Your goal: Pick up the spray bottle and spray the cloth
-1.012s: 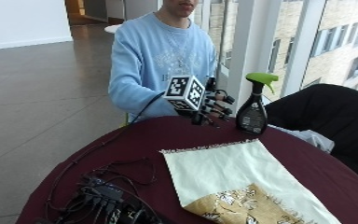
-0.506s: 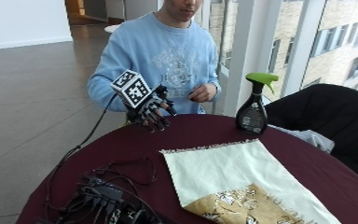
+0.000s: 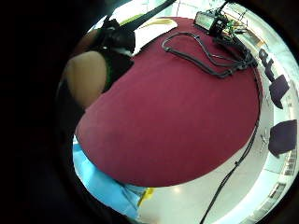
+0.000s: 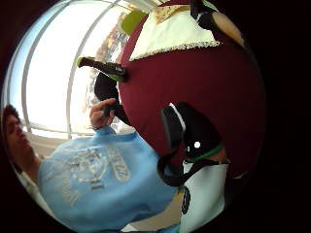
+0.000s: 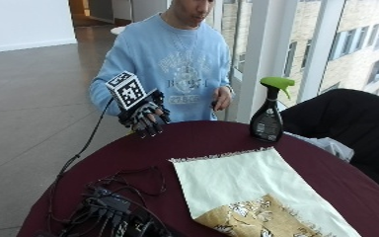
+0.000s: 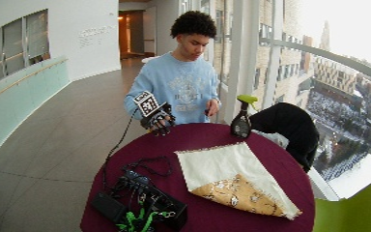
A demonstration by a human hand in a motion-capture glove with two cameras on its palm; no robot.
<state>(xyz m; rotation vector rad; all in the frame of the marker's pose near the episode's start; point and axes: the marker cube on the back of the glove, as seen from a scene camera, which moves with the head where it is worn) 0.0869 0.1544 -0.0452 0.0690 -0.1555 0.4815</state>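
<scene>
In the outside view a dark spray bottle [image 5: 267, 118] with a green trigger head stands upright at the far edge of the round maroon table [image 5: 176, 148]. A cream cloth [image 5: 242, 182] with a gold printed corner lies flat in front of it. My gloved right hand [image 5: 145, 117] hangs over the far left edge of the table, well left of the bottle, fingers loosely curled and holding nothing. The thumb side palm view shows the bottle [image 4: 104, 69] and the cloth [image 4: 170, 31] far off. My bare left hand [image 5: 221, 98] is held at my chest.
A tangle of black cables and a box of electronics [image 5: 110, 212] sit on the table's front left. A black padded chair [image 5: 347, 123] stands behind the table on the right, and a green chair [image 6: 359, 208] in front of it. White window posts rise behind the bottle.
My gloved hand has moved left, from right beside the spray bottle to the table's far left edge. The bottle and cloth have stayed where they were.
</scene>
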